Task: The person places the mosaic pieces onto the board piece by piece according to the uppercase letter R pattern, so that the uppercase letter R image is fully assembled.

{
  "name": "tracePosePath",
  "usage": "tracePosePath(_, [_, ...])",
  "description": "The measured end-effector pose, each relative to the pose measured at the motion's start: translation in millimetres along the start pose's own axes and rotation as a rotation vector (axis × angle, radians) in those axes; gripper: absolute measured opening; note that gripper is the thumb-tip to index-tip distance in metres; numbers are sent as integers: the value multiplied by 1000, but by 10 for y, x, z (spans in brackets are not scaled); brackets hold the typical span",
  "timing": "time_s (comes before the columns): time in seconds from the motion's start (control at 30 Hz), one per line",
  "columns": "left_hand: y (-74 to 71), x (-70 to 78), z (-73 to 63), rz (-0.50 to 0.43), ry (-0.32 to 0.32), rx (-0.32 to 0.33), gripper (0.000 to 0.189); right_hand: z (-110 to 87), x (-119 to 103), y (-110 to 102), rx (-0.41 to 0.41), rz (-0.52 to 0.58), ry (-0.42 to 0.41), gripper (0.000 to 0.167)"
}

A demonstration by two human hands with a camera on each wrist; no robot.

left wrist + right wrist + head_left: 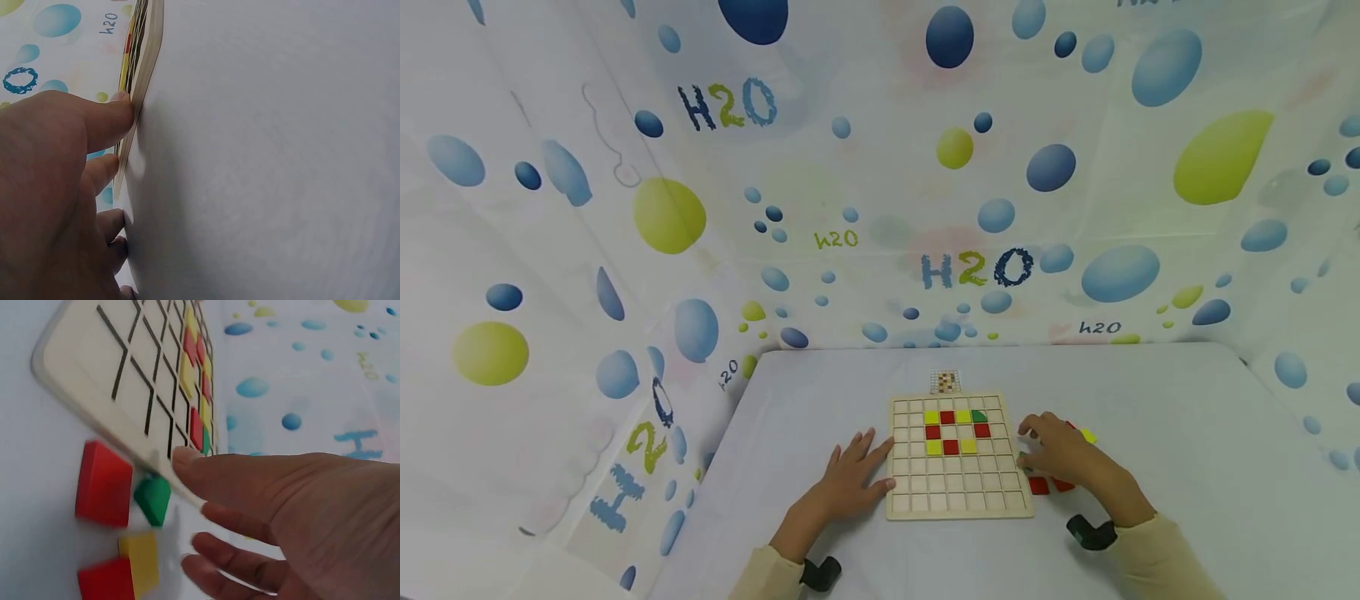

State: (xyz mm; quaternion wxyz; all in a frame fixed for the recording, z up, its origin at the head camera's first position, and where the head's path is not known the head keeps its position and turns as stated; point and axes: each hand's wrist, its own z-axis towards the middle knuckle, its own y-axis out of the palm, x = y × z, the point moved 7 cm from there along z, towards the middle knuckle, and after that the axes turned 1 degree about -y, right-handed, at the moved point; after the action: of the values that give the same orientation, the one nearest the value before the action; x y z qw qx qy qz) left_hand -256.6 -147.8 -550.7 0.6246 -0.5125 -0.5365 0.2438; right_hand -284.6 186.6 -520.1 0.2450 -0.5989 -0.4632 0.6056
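A square wooden grid board (pixel 958 505) lies on the table with red, yellow and green tiles making a ring in its upper part. My left hand (pixel 852 479) rests at the board's left side, fingers spread, thumb and a fingertip touching the edge. By the right edge is my right hand (pixel 1063 450), its fingers loosely bent, nothing seen between them. In the right wrist view, its thumb is at the board's rim, close to a loose green tile (pixel 154 499). A red tile (pixel 104 484) and a yellow tile (pixel 145 559) lie nearby, partly hidden from the head view.
A small patterned card (pixel 945 382) lies just beyond the board's far edge. More loose tiles, among them a yellow one (pixel 1089 436) and a red one (pixel 1038 486), lie around the right hand. A printed curtain (pixel 880 167) hangs behind the white-covered table (pixel 820 383).
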Motion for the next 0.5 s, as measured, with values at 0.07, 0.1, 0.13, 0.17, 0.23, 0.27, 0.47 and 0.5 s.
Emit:
tracePosePath(0.07, [-1,7,-3,0,0,-1,70,-40,81,-12,-16,-4,18,41])
tracePosePath(0.1, [0,8,-5,-2,-1,-2,70,-55,110,-12,-21,-4,19,39])
tracePosePath(0.13, [-1,11,-8,-6,-2,-3,70,-68,132,-7,-24,0,19,37])
tracePosePath(0.17, [-3,15,-9,-8,0,-4,70,-76,150,4,-25,1,20,34])
tracePosePath(0.23, [-6,21,-14,-15,0,-6,70,-74,175,34,-18,4,9,28])
tracePosePath(0.27, [-9,23,-17,-17,1,-6,70,-73,179,46,-12,11,2,26])
tracePosePath(0.47, [-16,29,-26,-14,6,-5,69,-28,191,90,45,27,-37,26])
tracePosePath(0.5, [-17,28,-26,-11,4,-6,69,-15,196,96,51,30,-41,26])
